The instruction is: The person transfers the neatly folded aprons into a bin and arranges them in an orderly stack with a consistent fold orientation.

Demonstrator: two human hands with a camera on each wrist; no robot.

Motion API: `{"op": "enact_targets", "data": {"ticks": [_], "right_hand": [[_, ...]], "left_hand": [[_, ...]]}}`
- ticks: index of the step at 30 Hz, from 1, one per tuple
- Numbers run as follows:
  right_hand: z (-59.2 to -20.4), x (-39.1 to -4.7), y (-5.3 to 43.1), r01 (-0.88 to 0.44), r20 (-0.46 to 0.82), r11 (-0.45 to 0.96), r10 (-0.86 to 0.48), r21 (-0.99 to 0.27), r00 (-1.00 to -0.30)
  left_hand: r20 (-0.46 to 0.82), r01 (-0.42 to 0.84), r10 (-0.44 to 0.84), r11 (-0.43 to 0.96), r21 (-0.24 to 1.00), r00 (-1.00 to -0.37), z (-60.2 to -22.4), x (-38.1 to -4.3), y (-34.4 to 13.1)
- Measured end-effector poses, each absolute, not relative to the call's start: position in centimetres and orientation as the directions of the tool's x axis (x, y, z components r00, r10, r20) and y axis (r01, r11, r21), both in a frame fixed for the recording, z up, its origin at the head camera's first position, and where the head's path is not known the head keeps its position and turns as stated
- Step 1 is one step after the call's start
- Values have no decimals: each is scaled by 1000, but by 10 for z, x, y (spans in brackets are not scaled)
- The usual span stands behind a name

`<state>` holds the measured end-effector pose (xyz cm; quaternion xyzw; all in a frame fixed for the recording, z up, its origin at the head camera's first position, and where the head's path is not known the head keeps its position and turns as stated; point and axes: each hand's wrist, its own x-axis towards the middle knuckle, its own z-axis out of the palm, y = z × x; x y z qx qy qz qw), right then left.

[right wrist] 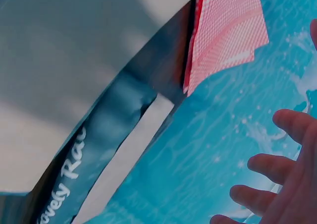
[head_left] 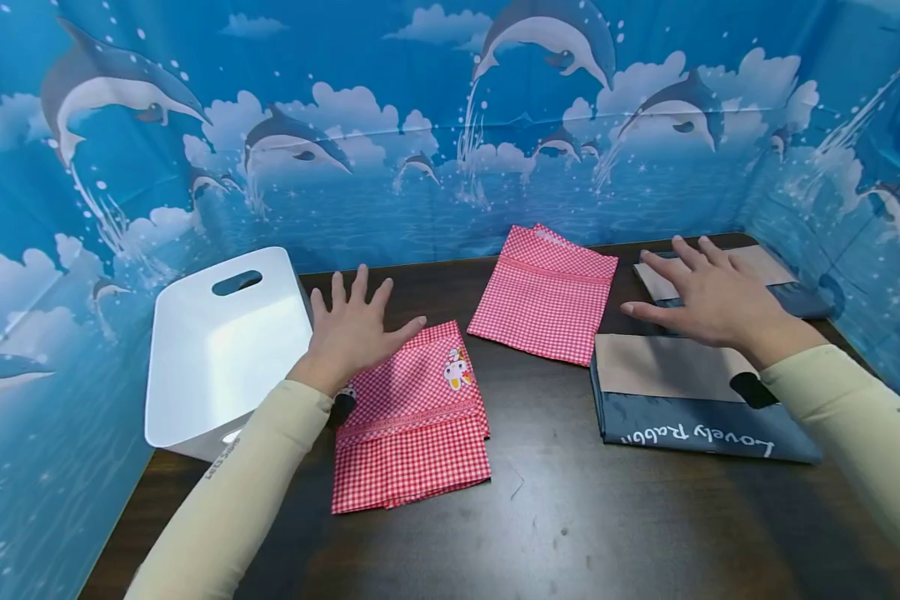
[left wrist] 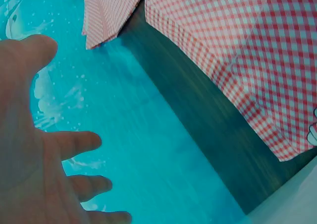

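Note:
My left hand (head_left: 351,335) hovers with spread fingers over the far left corner of a folded red-checked cloth (head_left: 412,454) that bears a rabbit patch. In the left wrist view the fingers (left wrist: 81,140) hold nothing, and the checked cloth (left wrist: 257,50) lies apart from them. My right hand (head_left: 708,296), fingers spread as well, is above two folded dark-blue and beige cloths. The nearer blue cloth (head_left: 690,421) carries the lettering "Lovely Rabbit"; the farther one (head_left: 795,298) is partly hidden by the hand. The right wrist view shows the fingers (right wrist: 272,167) touching nothing.
A white bin (head_left: 228,350) with a handle slot stands on the left beside my left forearm. Another folded red-checked cloth (head_left: 543,292) lies at the back between the hands. The dark table (head_left: 555,517) meets a dolphin-printed curtain (head_left: 450,200) behind and at both sides.

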<state>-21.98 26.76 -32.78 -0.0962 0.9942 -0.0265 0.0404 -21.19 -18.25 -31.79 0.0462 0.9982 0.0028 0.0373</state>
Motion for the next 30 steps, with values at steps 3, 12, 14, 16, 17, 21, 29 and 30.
{"op": "enact_targets", "data": {"ticks": [3, 12, 14, 16, 17, 21, 29, 30], "right_hand": [[-328, -219, 261, -213, -62, 975, -216, -57, -974], [-333, -208, 217, -340, 16, 937, -340, -85, -940], [-338, -202, 203, -395, 35, 914, -393, -91, -919], [-343, -195, 189, -445, 44, 889, -443, -108, -896], [-345, -192, 182, -469, 47, 875, -467, -117, -883], [-348, -184, 159, -532, 16, 829, -538, -169, -843], [-364, -170, 110, -662, -69, 702, -698, -263, -713], [-367, -169, 106, -684, -69, 680, -721, -264, -689]], "left_hand": [[-72, 126, 125, 992, -12, -990, -318, -209, -177], [-158, 245, 237, 969, -34, -959, -326, -180, -154], [-188, 251, 246, 968, -3, -951, -332, -170, -152], [-219, 250, 250, 968, 30, -943, -339, -160, -152], [-236, 247, 250, 968, 44, -939, -342, -155, -152], [-281, 232, 248, 969, 88, -927, -347, -143, -154], [-306, 206, 252, 963, 174, -918, -364, -136, -154], [-305, 207, 257, 961, 185, -917, -367, -134, -154]]}}
